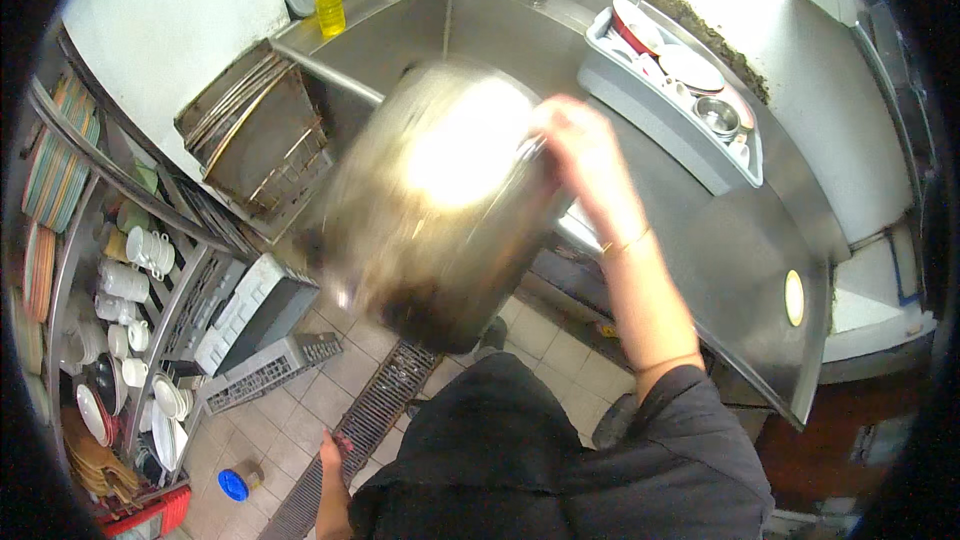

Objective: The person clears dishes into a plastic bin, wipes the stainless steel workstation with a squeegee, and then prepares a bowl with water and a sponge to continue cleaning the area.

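My right hand (570,135) is raised in front of me, closed at the upper right side of a big metal stockpot (440,170). The pot is tilted and smeared by motion, with a bright glare on its side and dark stains toward its lower end. It hangs over the front edge of the steel sink (400,50), hiding part of the basin. Low at my side, my left hand (333,448) is away from the pot, above the floor drain grate (350,430). Its thumb and fingers look apart, with nothing visible in them.
A grey tub (640,90) of dishes stands on the steel counter (690,230). A yellow soap bottle (328,5) is on the sink's left rim. Shelves of crockery (125,280) line the left. Grey crates (270,370) and a blue-lidded container (233,485) are on the floor.
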`<state>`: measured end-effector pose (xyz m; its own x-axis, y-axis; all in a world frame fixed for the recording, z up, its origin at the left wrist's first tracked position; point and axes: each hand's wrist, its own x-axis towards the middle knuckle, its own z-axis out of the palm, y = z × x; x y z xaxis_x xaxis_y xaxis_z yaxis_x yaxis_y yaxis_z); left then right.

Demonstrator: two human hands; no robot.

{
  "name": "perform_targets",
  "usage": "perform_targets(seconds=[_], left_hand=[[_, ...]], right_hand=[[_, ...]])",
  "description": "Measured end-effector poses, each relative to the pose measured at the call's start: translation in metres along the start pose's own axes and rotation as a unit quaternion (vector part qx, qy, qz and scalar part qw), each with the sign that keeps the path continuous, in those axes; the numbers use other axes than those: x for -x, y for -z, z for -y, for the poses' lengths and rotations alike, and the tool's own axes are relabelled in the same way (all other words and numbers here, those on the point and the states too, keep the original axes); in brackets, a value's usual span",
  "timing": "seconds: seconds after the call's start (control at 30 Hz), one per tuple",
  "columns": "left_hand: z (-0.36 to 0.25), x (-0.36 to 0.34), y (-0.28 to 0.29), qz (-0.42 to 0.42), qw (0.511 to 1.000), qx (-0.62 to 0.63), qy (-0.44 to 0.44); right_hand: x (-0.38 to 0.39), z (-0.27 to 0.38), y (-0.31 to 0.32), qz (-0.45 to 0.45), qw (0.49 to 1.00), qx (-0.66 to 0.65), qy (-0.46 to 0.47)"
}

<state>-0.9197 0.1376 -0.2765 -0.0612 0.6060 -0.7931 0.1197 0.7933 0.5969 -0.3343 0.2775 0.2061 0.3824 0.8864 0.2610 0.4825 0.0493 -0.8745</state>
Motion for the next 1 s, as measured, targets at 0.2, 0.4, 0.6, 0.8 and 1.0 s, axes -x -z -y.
perform_targets(seconds=[0.2,0.4,0.6,0.8,1.0], left_hand=[[-0.078,0.005,-0.058,-0.023,0.998,-0.036,-0.035],[-0.098,0.010,-0.106,-0.038,0.993,-0.114,0.007],[-0.144,0.103,-0.156,-0.141,0.988,-0.065,0.014],[-0.020,0.251,-0.136,-0.239,0.935,-0.112,0.239],[-0.083,0.308,-0.173,-0.296,0.907,0.170,0.247]], right_hand=[[-0.120,-0.012,0.110,-0.128,0.983,-0.108,0.075],[-0.246,-0.132,0.074,-0.112,0.972,0.168,0.117],[-0.289,-0.303,-0.040,0.069,0.942,0.322,-0.064],[-0.306,-0.447,-0.069,0.179,0.850,0.455,-0.195],[-0.251,-0.497,-0.106,0.302,0.805,0.511,-0.009]])
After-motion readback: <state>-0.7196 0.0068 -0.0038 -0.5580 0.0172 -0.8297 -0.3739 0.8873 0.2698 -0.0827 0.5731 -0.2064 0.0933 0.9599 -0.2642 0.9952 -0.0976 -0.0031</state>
